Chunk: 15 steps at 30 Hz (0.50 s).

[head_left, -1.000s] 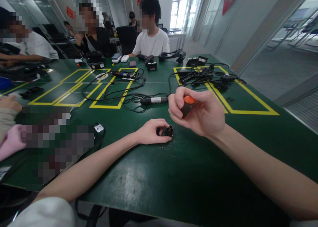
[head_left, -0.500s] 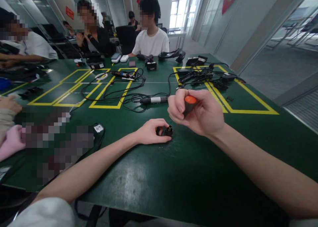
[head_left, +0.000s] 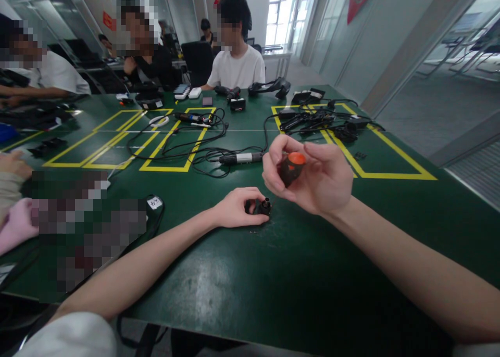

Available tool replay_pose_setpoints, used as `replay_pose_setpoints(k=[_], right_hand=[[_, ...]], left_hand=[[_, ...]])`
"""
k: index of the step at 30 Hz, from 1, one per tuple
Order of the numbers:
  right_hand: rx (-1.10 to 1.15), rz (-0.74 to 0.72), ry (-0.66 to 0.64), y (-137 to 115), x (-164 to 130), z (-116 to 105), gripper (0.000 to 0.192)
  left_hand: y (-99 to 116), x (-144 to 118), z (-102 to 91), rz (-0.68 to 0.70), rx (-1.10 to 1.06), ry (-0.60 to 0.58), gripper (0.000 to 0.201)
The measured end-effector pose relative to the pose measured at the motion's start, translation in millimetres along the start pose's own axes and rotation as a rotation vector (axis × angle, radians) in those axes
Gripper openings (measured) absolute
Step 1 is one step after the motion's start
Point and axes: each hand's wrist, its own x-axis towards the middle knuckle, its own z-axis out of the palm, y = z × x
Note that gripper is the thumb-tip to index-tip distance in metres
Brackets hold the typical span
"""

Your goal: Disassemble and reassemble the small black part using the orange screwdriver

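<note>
My left hand (head_left: 234, 208) rests on the green table (head_left: 297, 273) and pinches a small black part with a metal collar (head_left: 264, 206), holding it down against the surface. Just above and to the right, my right hand (head_left: 312, 177) grips a screwdriver handle (head_left: 291, 167), black with an orange cap on top. The handle points down toward the small part; its shaft and tip are hidden behind my fingers. A few tiny specks, perhaps screws, lie on the table below the part (head_left: 253, 231).
Beyond my hands lie a silver and black pen-shaped tool (head_left: 241, 158), tangled black cables (head_left: 187, 146) and yellow taped rectangles (head_left: 172, 138). More black gear (head_left: 320, 120) sits at the back right. Several people sit along the far and left sides.
My right hand has turned the orange-capped handle slightly, its fingers shifting around it. The left hand and the small part have stayed where they were.
</note>
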Motion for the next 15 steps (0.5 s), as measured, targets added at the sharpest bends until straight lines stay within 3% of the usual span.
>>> replay_pose_setpoints(k=[4, 9, 15], right_hand=[[0.0, -0.014, 0.001, 1.3, 0.3, -1.1, 0.025], [-0.077, 0.026, -0.012, -0.8, 0.1, -1.3, 0.04], [-0.041, 0.0, 0.002, -0.8, 0.0, -1.4, 0.027]], left_hand=[[0.1, 0.5, 0.4, 0.03, -0.006, 0.006, 0.032], [2.2, 0.7, -0.8, 0.01, 0.028, 0.012, 0.03], [2.1, 0.3, -1.1, 0.01, 0.019, -0.005, 0.033]])
